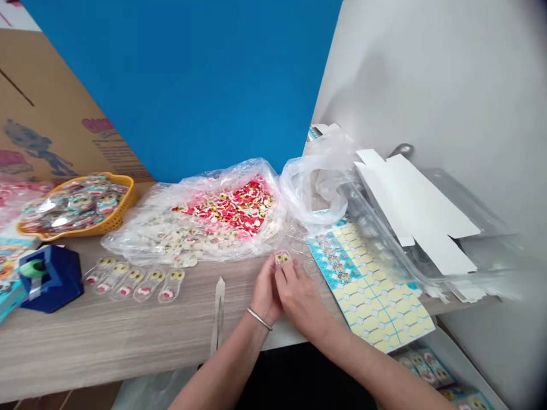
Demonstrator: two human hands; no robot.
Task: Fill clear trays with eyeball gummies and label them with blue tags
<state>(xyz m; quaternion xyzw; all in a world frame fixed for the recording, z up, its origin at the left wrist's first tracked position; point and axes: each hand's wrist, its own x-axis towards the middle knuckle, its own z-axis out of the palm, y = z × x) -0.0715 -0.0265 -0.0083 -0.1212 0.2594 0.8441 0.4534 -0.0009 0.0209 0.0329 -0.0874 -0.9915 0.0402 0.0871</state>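
Note:
My left hand (265,295), with a metal bangle at the wrist, and my right hand (301,295) meet at the table's front edge. Between their fingertips is a small clear plastic piece with two yellow eye shapes (282,258); the fingers cover its lower part. To the left, several similar clear pieces with yellow eyes and red-and-white bits (148,285) lie in a row. A pointed strip, perhaps tweezers (218,310), rests on the table left of my hands. Behind them spreads a clear bag (196,239) of small red, white and yellow pieces.
A yellow basket (128,200) of packed pieces and a blue tape dispenser (64,279) stand left. On the right lie a yellow-and-blue sticker sheet (376,307) and a clear plastic tray (384,245) under white card strips (423,199). A blue panel (192,85) rises behind.

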